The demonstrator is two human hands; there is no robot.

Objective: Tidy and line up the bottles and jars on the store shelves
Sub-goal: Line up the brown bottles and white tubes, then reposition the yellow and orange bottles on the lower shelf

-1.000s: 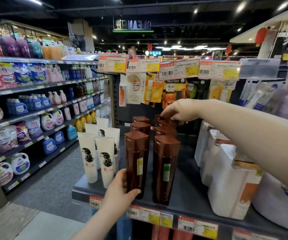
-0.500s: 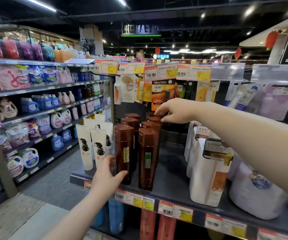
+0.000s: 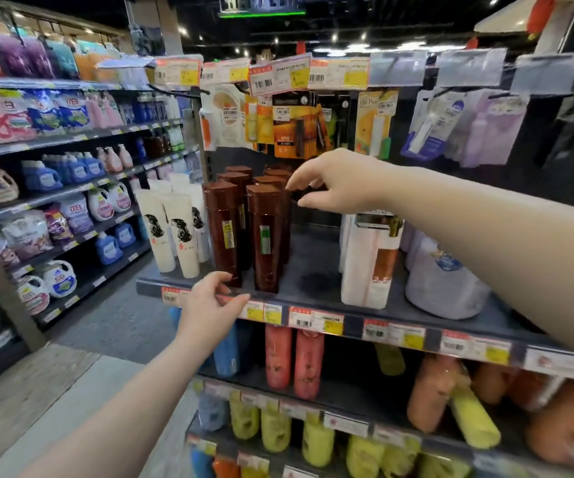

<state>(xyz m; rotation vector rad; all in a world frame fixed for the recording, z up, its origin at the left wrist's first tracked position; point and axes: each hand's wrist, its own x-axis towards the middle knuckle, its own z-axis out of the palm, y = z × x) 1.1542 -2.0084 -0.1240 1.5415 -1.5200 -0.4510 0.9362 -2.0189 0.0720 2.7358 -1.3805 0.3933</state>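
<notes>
Several tall brown bottles [image 3: 264,236] stand in two rows on the dark shelf [image 3: 316,274], the front left brown bottle [image 3: 222,232] beside the front right one. My left hand [image 3: 211,307] hovers just below and in front of the front left bottle's base, fingers loosely spread, holding nothing. My right hand [image 3: 334,182] hangs over the rear bottles of the right row, fingers relaxed and pointing down, just off their caps. White tubes [image 3: 178,232] with a black hair print stand left of the bottles.
White boxed packs [image 3: 365,263] and a pale round pack [image 3: 441,281] stand on the shelf's right. Price tags [image 3: 316,320] line the shelf edge. Carded goods [image 3: 299,122] hang above. Lower shelves hold red, yellow and orange bottles. An aisle with detergent shelves [image 3: 54,188] runs left.
My left hand has let go of the front left brown bottle and drawn back below the shelf edge. My right hand has lifted off the rear bottle caps and opened.
</notes>
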